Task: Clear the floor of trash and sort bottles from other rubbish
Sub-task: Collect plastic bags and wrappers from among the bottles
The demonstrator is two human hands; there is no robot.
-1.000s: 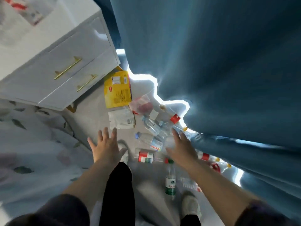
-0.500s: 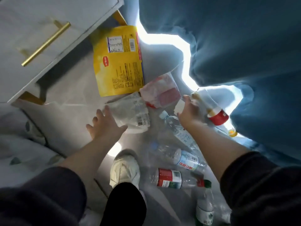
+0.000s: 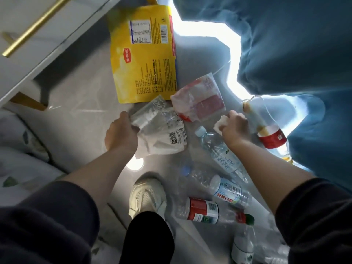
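My left hand grips the left edge of a clear plastic wrapper with a barcode lying on the grey floor. My right hand pinches a small white scrap of paper. A big yellow packet lies beyond, with a pink-and-red plastic bag beside it. Several plastic bottles lie on the floor: a water bottle with a pale cap under my right wrist, a red-labelled bottle against the curtain, a blue-labelled one and another red-labelled one nearer me.
A white drawer unit with gold handles stands at the upper left. A blue curtain hangs along the right. Patterned bedding borders the left. My white shoe stands among the bottles, and a green-capped bottle lies at the bottom.
My left hand moved right and closed on the clear wrapper's edge. My right hand drew back from the red-labelled bottle and now pinches a white scrap. The view has dropped closer to the floor.
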